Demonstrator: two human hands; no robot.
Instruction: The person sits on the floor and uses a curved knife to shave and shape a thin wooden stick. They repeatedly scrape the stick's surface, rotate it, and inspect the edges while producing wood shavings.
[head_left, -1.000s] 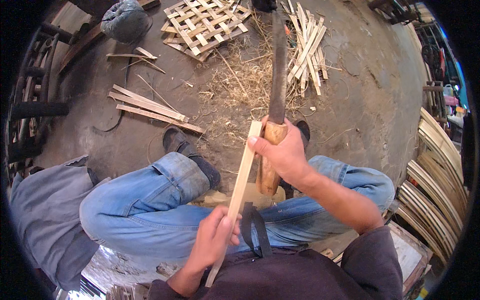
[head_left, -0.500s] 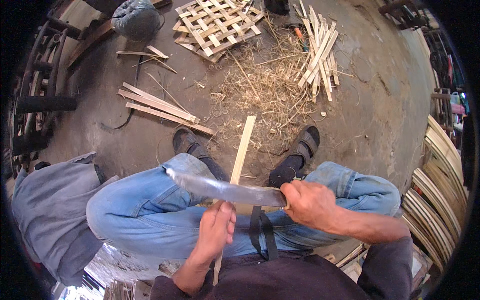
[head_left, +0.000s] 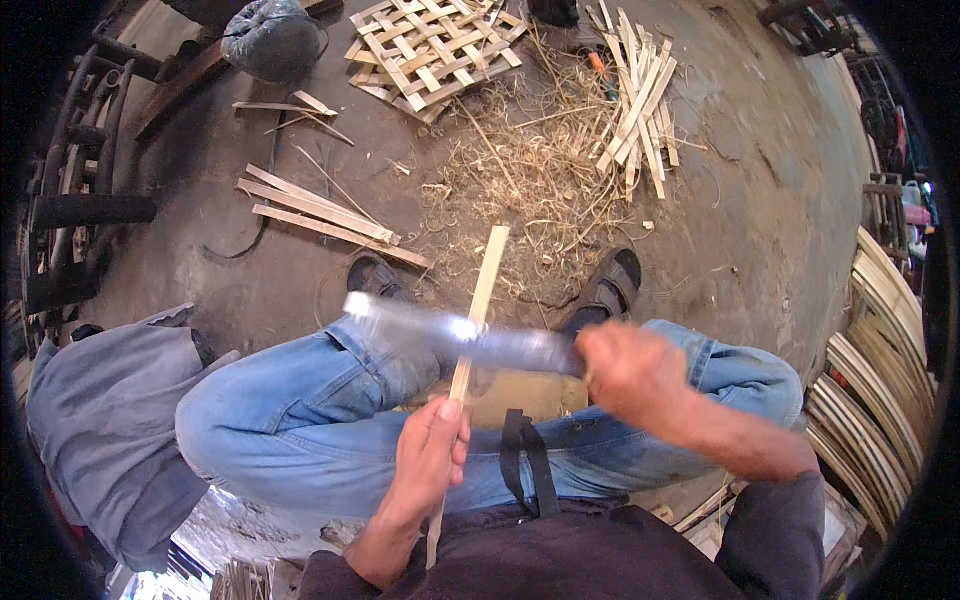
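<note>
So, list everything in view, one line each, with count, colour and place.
Wood strip: one, pale yellow, centre
Knife: one, silvery blurred blade, crossing over the strip
Woven panels: at least two, tan, stacked, top centre
Shavings: uncountable, straw, upper centre
Loose slats: many, pale, upper right
Left-hand slats: at least three, tan, upper left
Orange-ended object: one, beside the loose slats
Bundle: one, grey, top left
Cloth: one, grey, lower left
Rack: one, dark, left edge
Long strips: many, tan, right edge
Sandals: two, dark, centre
Jeans: one pair, blue, lower centre
Left hand: one, gripping the strip
Right hand: one, gripping the knife
</note>
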